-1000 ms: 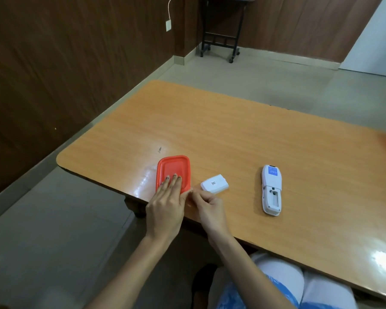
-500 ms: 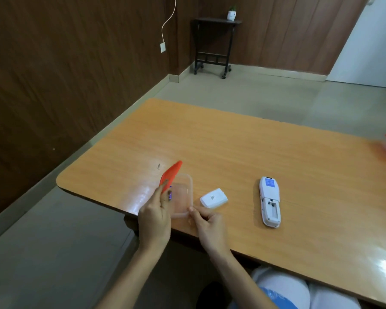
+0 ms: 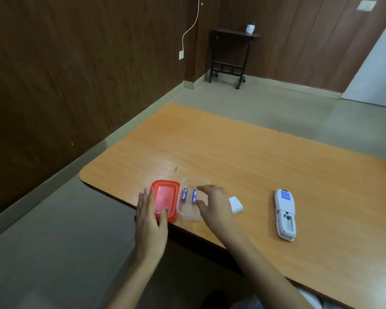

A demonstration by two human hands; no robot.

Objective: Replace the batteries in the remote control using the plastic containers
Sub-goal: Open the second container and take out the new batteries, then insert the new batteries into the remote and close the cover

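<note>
A clear plastic container (image 3: pixel 188 211) stands open near the table's front left edge, with two blue batteries (image 3: pixel 189 195) lying side by side in it. Its red lid (image 3: pixel 165 198) lies upside down on the table just left of it. My left hand (image 3: pixel 151 221) rests on the lid's near edge, fingers apart. My right hand (image 3: pixel 214 205) hovers over the container's right side, thumb and fingers spread close to the right battery. The white remote (image 3: pixel 285 214) lies face down to the right, battery bay open and empty. Its white cover (image 3: pixel 235 204) lies beside my right hand.
The orange wooden table (image 3: pixel 254 161) runs far back and right. Its front edge is just under my wrists. A dark wood wall is on the left, and a small black stand (image 3: pixel 230 56) is by the far wall.
The red lid has come off the container and been laid flat to its left. My right hand let go of the container's corner and moved over the batteries. The camera tilted up.
</note>
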